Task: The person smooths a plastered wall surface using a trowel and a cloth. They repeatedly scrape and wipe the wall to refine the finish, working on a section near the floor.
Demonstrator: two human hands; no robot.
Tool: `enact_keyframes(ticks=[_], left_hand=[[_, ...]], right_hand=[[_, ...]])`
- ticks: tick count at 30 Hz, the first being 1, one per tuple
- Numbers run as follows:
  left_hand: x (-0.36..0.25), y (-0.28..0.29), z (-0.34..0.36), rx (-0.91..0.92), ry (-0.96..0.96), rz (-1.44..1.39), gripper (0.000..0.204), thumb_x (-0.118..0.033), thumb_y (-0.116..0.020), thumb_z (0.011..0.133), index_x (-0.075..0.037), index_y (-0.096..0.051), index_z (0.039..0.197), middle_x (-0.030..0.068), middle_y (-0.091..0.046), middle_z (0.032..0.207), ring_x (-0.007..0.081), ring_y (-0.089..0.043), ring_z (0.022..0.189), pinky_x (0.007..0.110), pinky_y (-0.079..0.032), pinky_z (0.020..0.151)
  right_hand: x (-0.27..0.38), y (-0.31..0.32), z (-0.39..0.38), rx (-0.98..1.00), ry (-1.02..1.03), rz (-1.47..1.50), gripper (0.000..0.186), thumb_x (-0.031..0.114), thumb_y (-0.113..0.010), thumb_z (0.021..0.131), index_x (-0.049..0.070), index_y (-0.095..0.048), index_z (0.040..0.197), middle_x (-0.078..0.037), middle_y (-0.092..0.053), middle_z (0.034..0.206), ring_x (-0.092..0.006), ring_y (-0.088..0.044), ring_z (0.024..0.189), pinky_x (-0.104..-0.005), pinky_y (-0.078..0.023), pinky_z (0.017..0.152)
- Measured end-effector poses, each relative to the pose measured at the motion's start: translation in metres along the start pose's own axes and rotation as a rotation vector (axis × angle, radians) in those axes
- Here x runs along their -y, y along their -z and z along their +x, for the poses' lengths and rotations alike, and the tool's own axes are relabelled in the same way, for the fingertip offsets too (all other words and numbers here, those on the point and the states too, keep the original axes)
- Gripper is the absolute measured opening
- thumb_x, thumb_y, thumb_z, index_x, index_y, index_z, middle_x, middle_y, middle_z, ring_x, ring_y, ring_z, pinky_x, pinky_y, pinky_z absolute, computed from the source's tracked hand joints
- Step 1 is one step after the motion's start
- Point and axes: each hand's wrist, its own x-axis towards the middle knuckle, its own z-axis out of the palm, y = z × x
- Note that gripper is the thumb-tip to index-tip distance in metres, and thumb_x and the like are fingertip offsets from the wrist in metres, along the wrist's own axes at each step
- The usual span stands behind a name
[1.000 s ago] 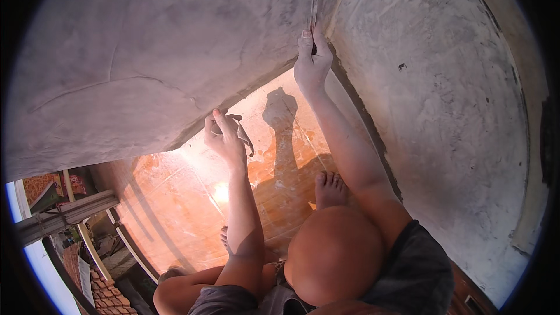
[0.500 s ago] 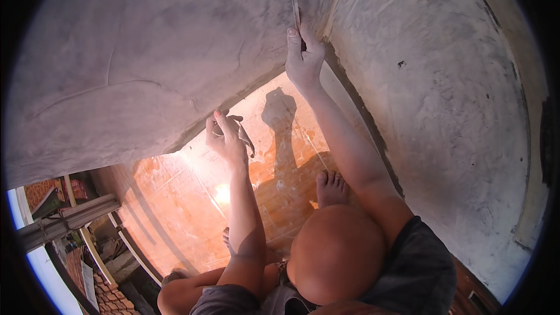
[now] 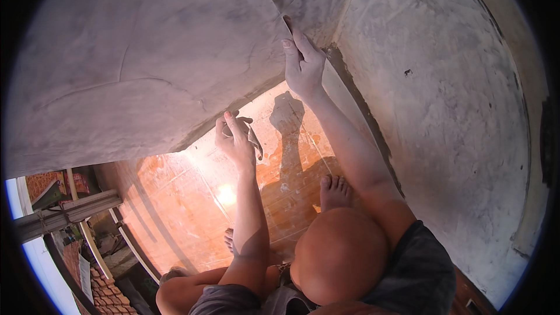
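My right hand [image 3: 305, 70], dusted pale, is closed around a thin-bladed scraper [image 3: 287, 22]. Its blade is tilted up and left against the grey plastered wall [image 3: 175, 29], near the inner corner. Part of the handle is hidden in my fingers. Lower and to the left, my left hand [image 3: 236, 146] is closed on a curled dark grey piece [image 3: 255, 139] of thin material, whose kind I cannot make out. That hand is close to the wall's bottom edge, above the floor.
A second plastered wall [image 3: 443, 128] with small dark holes rises on the right. Orange-brown tiles [image 3: 169, 210] cover the floor, with sunlight and my hand's shadow on them. My bent knee [image 3: 341, 254] is between my arms. A wooden rail [image 3: 70, 213] and tiled roofs are at lower left.
The scraper has swung from nearly upright to leaning left, and my right hand is slightly lower in the picture. My left hand appears a little further right, still holding the grey piece.
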Motion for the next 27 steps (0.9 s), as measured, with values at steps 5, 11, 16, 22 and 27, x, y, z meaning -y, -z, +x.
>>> enact_keyframes(ticks=[5, 11, 16, 22, 27], left_hand=[[-0.002, 0.001, -0.001, -0.005, 0.005, -0.005, 0.043, -0.034, -0.052, 0.11, 0.005, -0.066, 0.098, 0.0068, -0.064, 0.065, 0.0093, -0.055, 0.061, 0.027, -0.045, 0.063], [0.004, -0.001, 0.0, -0.009, -0.063, -0.007, 0.044, -0.037, -0.052, 0.11, 0.004, -0.066, 0.103, 0.0068, -0.064, 0.064, 0.0073, -0.051, 0.047, 0.024, -0.037, 0.045], [0.006, -0.003, 0.0, 0.032, -0.108, -0.057, 0.044, -0.037, -0.052, 0.11, 0.004, -0.066, 0.102, 0.0051, -0.061, 0.062, 0.0073, -0.051, 0.049, 0.024, -0.038, 0.046], [0.004, -0.001, -0.001, 0.02, -0.076, -0.029, 0.044, -0.036, -0.052, 0.11, 0.005, -0.066, 0.103, 0.0045, -0.06, 0.061, 0.0075, -0.051, 0.048, 0.024, -0.038, 0.046], [0.008, 0.001, 0.0, 0.002, -0.12, -0.037, 0.043, -0.036, -0.051, 0.11, 0.005, -0.066, 0.104, 0.0037, -0.058, 0.059, 0.0076, -0.052, 0.049, 0.024, -0.038, 0.046]], right_hand=[[-0.001, -0.003, 0.009, -0.042, 0.018, -0.037, 0.041, 0.007, -0.065, 0.099, 0.007, -0.064, 0.14, -0.008, -0.067, 0.085, -0.0157, -0.057, 0.065, -0.0297, -0.046, 0.06], [0.02, -0.006, 0.018, -0.045, -0.002, -0.002, 0.04, 0.007, -0.065, 0.099, 0.005, -0.064, 0.139, -0.009, -0.071, 0.085, -0.014, -0.062, 0.068, -0.0302, -0.049, 0.063], [0.038, -0.005, 0.037, 0.062, 0.112, -0.068, 0.041, 0.006, -0.066, 0.098, 0.005, -0.065, 0.139, -0.009, -0.07, 0.083, -0.0123, -0.058, 0.064, -0.0287, -0.047, 0.06], [0.041, -0.008, 0.05, -0.047, 0.209, -0.028, 0.04, 0.008, -0.066, 0.098, 0.005, -0.065, 0.138, -0.006, -0.063, 0.074, -0.012, -0.054, 0.06, -0.0277, -0.044, 0.056], [0.039, -0.003, 0.05, -0.115, -0.27, 0.015, 0.041, 0.007, -0.06, 0.104, -0.003, -0.057, 0.143, -0.006, -0.072, 0.094, -0.0093, -0.059, 0.073, -0.0251, -0.05, 0.067]])
